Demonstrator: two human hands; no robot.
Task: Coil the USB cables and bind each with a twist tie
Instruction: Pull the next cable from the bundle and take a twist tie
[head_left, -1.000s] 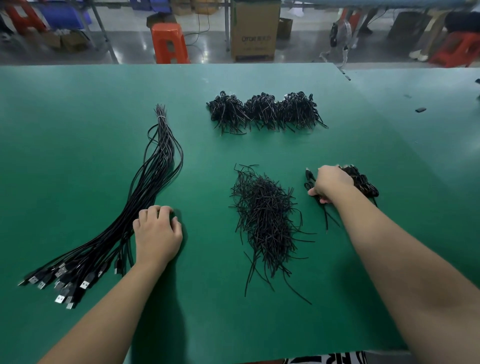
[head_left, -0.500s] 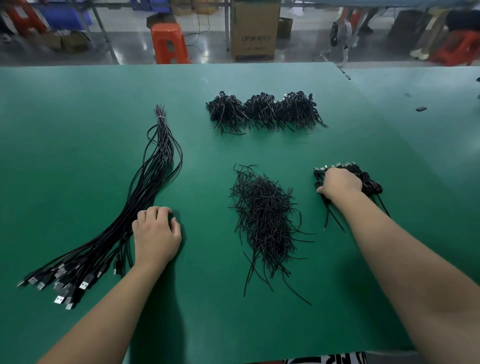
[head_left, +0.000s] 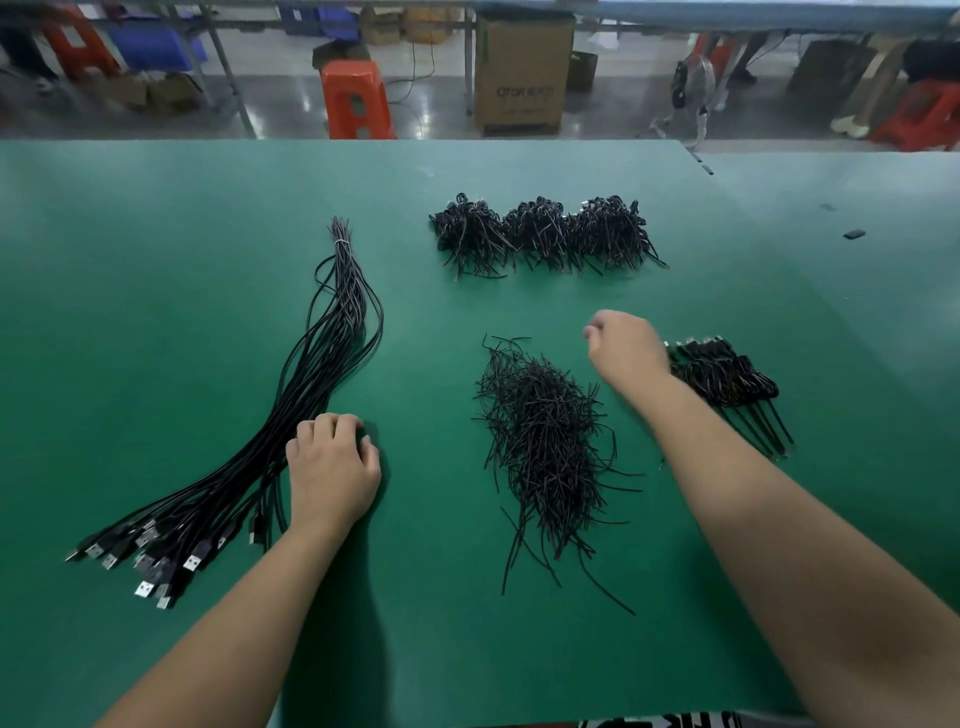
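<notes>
A long bundle of straight black USB cables (head_left: 322, 374) lies on the left of the green table (head_left: 156, 312), plugs fanned out near me. My left hand (head_left: 332, 467) rests at the bundle's right edge with its fingers curled down; what lies under them is hidden. Loose black twist ties (head_left: 540, 447) form a heap in the middle. My right hand (head_left: 626, 348) hovers, blurred, between that heap and a small pile of coiled, tied cables (head_left: 727, 379) on the right; its fingers are loosely curled with nothing visible in them.
Three larger heaps of bound cables (head_left: 545, 234) sit in a row at the back of the table. A small dark item (head_left: 854, 234) lies far right. Beyond the table's far edge stand an orange stool (head_left: 356, 98) and a cardboard box (head_left: 522, 73).
My right hand has let go of the coiled cable pile on the right and moved up and left toward the twist ties. My left hand has stayed in place.
</notes>
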